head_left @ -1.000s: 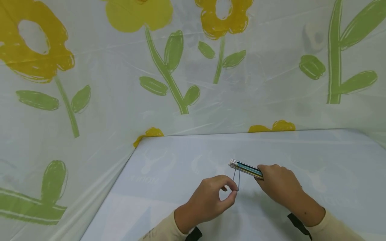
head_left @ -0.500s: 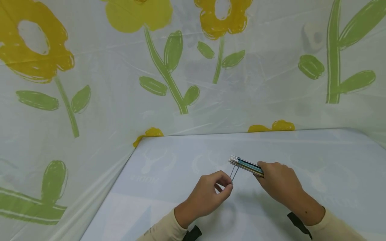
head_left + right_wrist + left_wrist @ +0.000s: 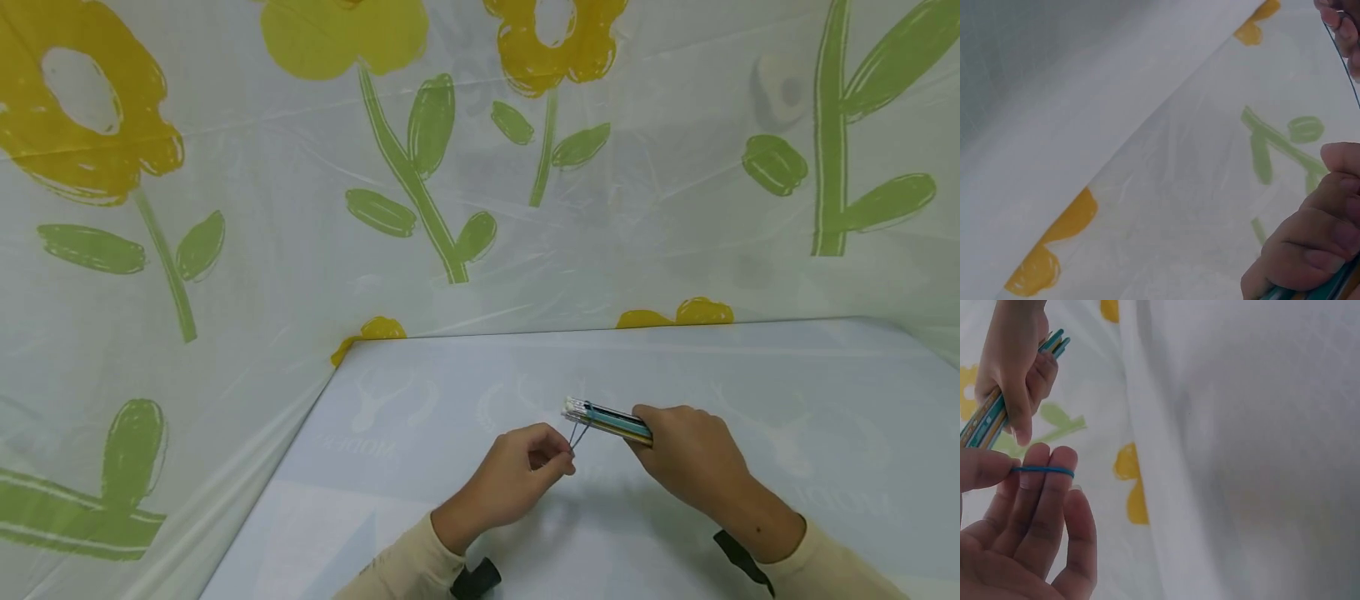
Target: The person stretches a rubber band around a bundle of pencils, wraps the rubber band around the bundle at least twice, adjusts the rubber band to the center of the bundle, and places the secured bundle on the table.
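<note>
A bundle of slim pencils [image 3: 617,422] in teal, yellow and dark tones is held above the table by my right hand [image 3: 692,450], their pale ends pointing left. A thin blue rubber band [image 3: 580,437] loops round the bundle near those ends and stretches down to my left hand [image 3: 512,475]. Seen from the left wrist, the rubber band [image 3: 1047,469] runs across two fingertips, with the thumb against it. In the right wrist view, curled fingers [image 3: 1310,244] wrap the pencils, mostly cut off by the frame.
Beneath both hands lies a white table [image 3: 390,475] with faint printed marks. Behind and to the left hangs a pale curtain [image 3: 262,208] with yellow flowers and green stems, meeting the table's back edge. A dark strap [image 3: 477,578] sits at the left wrist.
My left hand has shifted slightly left and up, and its stretch of the rubber band is shorter and slanted. The pencils rose a little, then came down slightly left in my right hand.
</note>
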